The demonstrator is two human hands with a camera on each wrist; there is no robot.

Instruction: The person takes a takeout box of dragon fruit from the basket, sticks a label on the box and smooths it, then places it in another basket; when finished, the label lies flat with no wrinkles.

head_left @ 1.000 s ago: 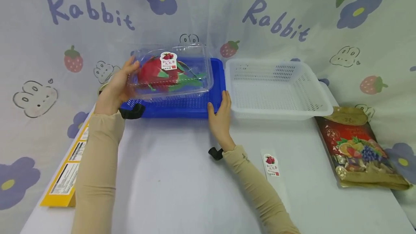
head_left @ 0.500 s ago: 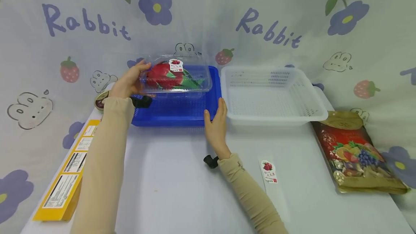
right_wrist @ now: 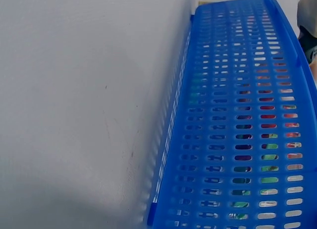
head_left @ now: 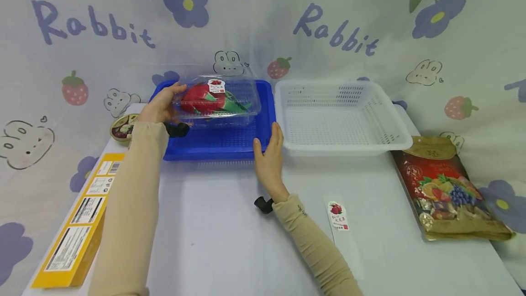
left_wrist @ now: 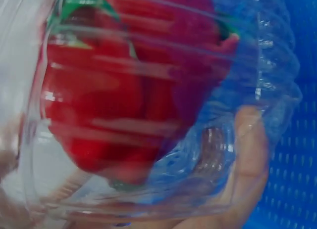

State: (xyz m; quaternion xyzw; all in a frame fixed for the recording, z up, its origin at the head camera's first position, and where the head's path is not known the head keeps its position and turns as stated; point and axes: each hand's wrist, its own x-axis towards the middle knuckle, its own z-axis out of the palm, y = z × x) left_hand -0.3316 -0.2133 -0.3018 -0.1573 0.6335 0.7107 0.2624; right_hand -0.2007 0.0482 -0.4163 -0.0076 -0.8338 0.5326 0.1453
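Observation:
My left hand (head_left: pixel 161 104) grips the left end of a clear plastic clamshell box (head_left: pixel 245 97). Inside lies a red dragon fruit (head_left: pixel 201 99) with green scales, and a white fruit label (head_left: pixel 216 86) is on the lid. The left wrist view shows a finger (left_wrist: pixel 250 150) against the box's wall. Held there, the box is over or in the blue basket (head_left: pixel 209 153); whether it touches the bottom I cannot tell. With fingers extended, my right hand (head_left: pixel 270 165) rests at the basket's front right corner. Red and green show through the basket's slots (right_wrist: pixel 242 135) in the right wrist view.
A white basket (head_left: pixel 343 149) stands right of the blue one. Farther right lies a candy bag (head_left: pixel 449 191). A label strip (head_left: pixel 338 216) lies on the table (head_left: pixel 213 241). Left of my arm are a yellow box (head_left: pixel 82 223) and a round tin (head_left: pixel 121 130).
My left hand has brought the clamshell box with the dragon fruit lower, toward the blue basket. The right hand stays at the basket's corner. The head view has shifted a little.

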